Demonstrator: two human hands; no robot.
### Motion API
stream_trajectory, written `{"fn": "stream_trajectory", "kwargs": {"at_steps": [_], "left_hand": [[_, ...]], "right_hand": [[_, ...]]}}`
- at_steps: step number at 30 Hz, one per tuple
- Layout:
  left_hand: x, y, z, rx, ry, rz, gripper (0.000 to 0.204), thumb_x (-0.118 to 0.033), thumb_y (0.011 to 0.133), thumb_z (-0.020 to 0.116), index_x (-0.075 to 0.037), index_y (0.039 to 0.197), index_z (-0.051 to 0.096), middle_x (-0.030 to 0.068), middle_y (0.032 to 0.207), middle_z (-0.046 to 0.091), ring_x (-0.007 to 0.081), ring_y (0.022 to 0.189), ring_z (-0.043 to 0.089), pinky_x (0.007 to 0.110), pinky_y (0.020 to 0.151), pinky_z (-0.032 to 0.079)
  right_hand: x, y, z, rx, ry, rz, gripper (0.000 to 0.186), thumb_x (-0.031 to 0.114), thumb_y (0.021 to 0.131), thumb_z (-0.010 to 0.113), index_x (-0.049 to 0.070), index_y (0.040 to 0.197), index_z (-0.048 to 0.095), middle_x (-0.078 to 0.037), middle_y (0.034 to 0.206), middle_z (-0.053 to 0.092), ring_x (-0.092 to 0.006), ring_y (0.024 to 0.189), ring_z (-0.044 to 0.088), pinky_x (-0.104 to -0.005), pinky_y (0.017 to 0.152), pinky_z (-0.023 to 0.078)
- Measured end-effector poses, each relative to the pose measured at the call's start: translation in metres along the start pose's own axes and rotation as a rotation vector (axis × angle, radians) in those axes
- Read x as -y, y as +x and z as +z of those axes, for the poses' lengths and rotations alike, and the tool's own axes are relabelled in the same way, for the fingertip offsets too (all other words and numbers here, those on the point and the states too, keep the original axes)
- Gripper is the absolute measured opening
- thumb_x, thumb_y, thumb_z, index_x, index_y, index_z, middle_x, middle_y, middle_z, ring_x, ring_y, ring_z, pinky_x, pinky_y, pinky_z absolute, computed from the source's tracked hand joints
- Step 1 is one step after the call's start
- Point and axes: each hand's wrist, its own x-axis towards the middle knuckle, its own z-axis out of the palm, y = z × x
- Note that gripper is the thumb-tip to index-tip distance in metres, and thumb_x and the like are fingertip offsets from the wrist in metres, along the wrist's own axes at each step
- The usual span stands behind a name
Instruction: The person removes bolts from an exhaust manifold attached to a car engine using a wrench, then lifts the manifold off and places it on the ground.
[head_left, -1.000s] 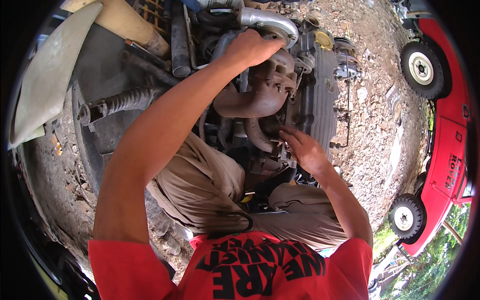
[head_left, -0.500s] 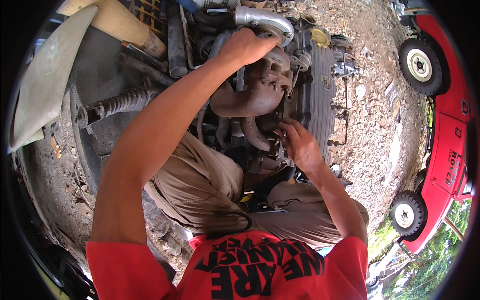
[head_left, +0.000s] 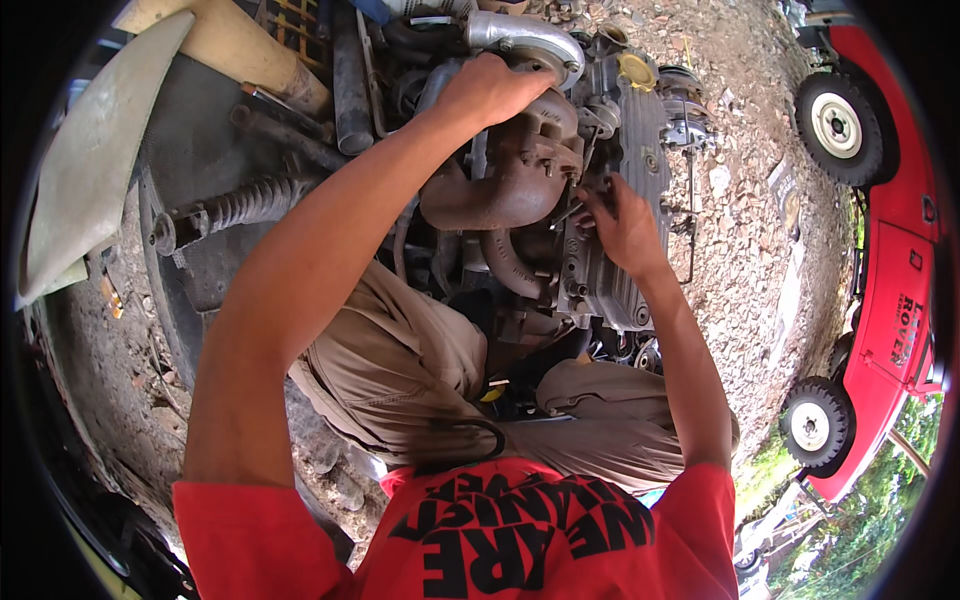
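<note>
A rusty exhaust manifold [head_left: 490,203] runs along the left side of an engine. Above it sits a turbocharger with a silver housing [head_left: 525,38]. My left hand [head_left: 492,92] grips the turbocharger just below that housing, its fingertips partly hidden. Farther right and nearer to me, my right hand [head_left: 630,232] is at the seam between the manifold and the ribbed dark valve cover [head_left: 640,130]. Its thumb and fingers are bent together at a short, thin metal piece [head_left: 568,212], too small to name. A yellow oil filler cap [head_left: 637,71] tops the cover's far end.
On the left lie a coil-spring shock absorber [head_left: 240,213], a dark pipe [head_left: 352,90] and a pale curved panel [head_left: 95,150]. Stony ground [head_left: 740,240] stretches along the right, where a red off-road vehicle [head_left: 890,290] stands. My trousered legs straddle the engine's near end.
My right hand has moved away from me, from the lower manifold pipe up along the valve cover's edge. My left hand stays at the turbocharger.
</note>
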Motion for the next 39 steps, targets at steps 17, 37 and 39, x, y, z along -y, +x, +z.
{"fn": "stream_trajectory", "kwargs": {"at_steps": [17,37,39], "left_hand": [[-0.003,-0.003,-0.007,-0.014,-0.045,-0.079,0.078,-0.065,0.072,0.064,0.005,0.105,0.071,0.0307,0.111,0.067,0.0433,0.109,0.064,0.044,0.094,0.051],[0.008,0.006,0.0,-0.001,-0.03,-0.032,0.083,-0.067,0.073,0.062,0.007,0.11,0.07,0.0313,0.115,0.065,0.0428,0.113,0.063,0.045,0.096,0.05],[0.001,0.004,-0.001,0.005,-0.031,-0.056,0.084,-0.068,0.074,0.061,0.007,0.11,0.069,0.0312,0.116,0.065,0.0428,0.114,0.062,0.045,0.096,0.05]], "right_hand": [[0.0,-0.015,0.021,-0.067,-0.08,-0.198,0.025,0.012,0.097,0.062,-0.005,0.115,0.055,-0.017,0.088,0.074,-0.0288,0.081,0.075,-0.0362,0.069,0.057],[-0.016,0.013,0.028,-0.165,0.228,0.031,0.03,0.014,0.1,0.06,-0.01,0.115,0.05,-0.016,0.081,0.068,-0.0236,0.064,0.072,-0.0311,0.053,0.057],[-0.021,0.013,0.02,-0.107,0.417,0.068,0.033,0.018,0.1,0.061,-0.009,0.115,0.05,-0.016,0.083,0.069,-0.024,0.066,0.073,-0.0328,0.057,0.058]]}}
